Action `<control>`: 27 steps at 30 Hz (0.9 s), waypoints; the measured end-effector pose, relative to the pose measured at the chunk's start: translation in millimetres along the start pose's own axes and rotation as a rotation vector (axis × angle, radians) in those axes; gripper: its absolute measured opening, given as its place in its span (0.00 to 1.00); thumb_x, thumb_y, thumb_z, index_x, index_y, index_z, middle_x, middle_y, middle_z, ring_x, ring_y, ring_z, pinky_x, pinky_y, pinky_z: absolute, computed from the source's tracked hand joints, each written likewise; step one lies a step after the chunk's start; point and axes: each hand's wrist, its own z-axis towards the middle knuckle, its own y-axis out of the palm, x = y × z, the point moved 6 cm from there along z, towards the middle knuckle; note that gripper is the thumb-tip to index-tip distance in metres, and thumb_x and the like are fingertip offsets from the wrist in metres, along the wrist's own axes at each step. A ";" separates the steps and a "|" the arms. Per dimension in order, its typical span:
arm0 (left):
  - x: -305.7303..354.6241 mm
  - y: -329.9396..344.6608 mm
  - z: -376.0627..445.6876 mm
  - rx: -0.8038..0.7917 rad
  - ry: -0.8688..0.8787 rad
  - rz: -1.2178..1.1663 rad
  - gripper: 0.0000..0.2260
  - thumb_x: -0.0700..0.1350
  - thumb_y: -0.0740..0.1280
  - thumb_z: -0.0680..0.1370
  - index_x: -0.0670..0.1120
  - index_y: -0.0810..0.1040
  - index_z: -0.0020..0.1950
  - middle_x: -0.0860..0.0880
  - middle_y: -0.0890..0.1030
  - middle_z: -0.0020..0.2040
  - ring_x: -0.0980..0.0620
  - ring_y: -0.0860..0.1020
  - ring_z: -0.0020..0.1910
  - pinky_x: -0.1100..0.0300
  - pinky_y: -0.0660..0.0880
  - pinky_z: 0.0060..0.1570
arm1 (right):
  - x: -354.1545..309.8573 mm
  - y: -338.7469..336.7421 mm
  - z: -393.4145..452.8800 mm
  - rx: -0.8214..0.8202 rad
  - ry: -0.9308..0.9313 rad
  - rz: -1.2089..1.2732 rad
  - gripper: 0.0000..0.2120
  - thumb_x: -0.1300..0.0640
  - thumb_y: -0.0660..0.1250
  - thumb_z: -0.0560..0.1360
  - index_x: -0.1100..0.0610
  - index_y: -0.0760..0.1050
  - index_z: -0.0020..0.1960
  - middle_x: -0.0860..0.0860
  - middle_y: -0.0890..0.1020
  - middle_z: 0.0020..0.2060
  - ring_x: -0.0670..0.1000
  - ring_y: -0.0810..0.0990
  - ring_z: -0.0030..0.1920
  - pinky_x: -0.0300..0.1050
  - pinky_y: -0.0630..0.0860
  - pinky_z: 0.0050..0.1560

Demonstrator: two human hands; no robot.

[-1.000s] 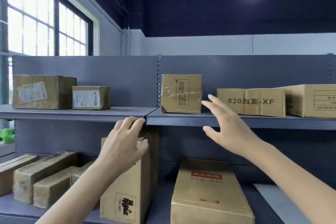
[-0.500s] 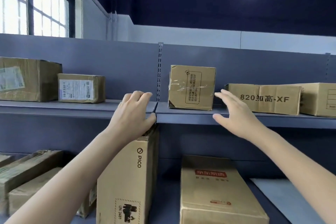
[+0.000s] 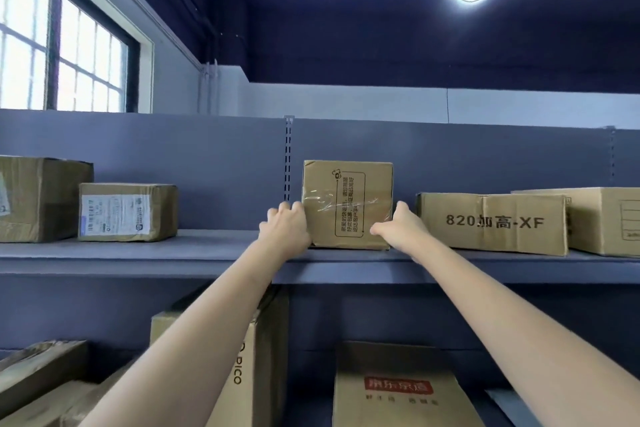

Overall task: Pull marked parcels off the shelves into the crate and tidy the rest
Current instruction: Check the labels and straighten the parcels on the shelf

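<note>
Taped carton (image 3: 347,204), upper shelf (image 3: 145,255): left hand (image 3: 287,229) and right hand (image 3: 398,227), open a second ago, now clasp its sides; removal likely imminent.

Right hand (image 3: 401,229) fingers go behind the taped box (image 3: 347,204), unseen; leftmost box (image 3: 38,199) and far-right box (image 3: 609,218) cut by the frame edges, lower-shelf PICO box (image 3: 258,354) part-covered by the left forearm, shipping label (image 3: 116,217) print too small to read.
</note>
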 end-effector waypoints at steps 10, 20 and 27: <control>8.6 -2.4 3.8 0.023 -0.039 -0.538 0.10 0.32 0.55 0.74 0.41 0.63 0.53 0.39 0.73 0.58 0.45 0.70 0.49 0.56 0.68 0.44 | -1.5 2.3 6.9 -0.072 -0.114 0.148 0.30 0.60 0.70 0.67 0.54 0.62 0.65 0.52 0.77 0.56 0.52 0.76 0.54 0.49 0.74 0.56; 12.9 -80.4 -30.6 0.292 0.234 -0.914 0.25 0.40 0.69 0.73 0.47 0.67 0.69 0.50 0.78 0.58 0.52 0.77 0.55 0.55 0.74 0.58 | -63.0 -43.0 -49.5 0.254 -0.522 0.088 0.51 0.60 0.77 0.64 0.49 0.46 0.75 0.54 0.53 0.75 0.53 0.58 0.72 0.48 0.61 0.68; 42.7 -116.7 -54.3 0.410 0.427 -0.841 0.24 0.38 0.67 0.72 0.49 0.69 0.67 0.61 0.76 0.54 0.61 0.74 0.57 0.61 0.70 0.60 | -56.3 -56.7 -62.7 0.439 -0.587 0.173 0.36 0.59 0.72 0.70 0.51 0.59 0.74 0.54 0.58 0.74 0.52 0.59 0.73 0.43 0.59 0.69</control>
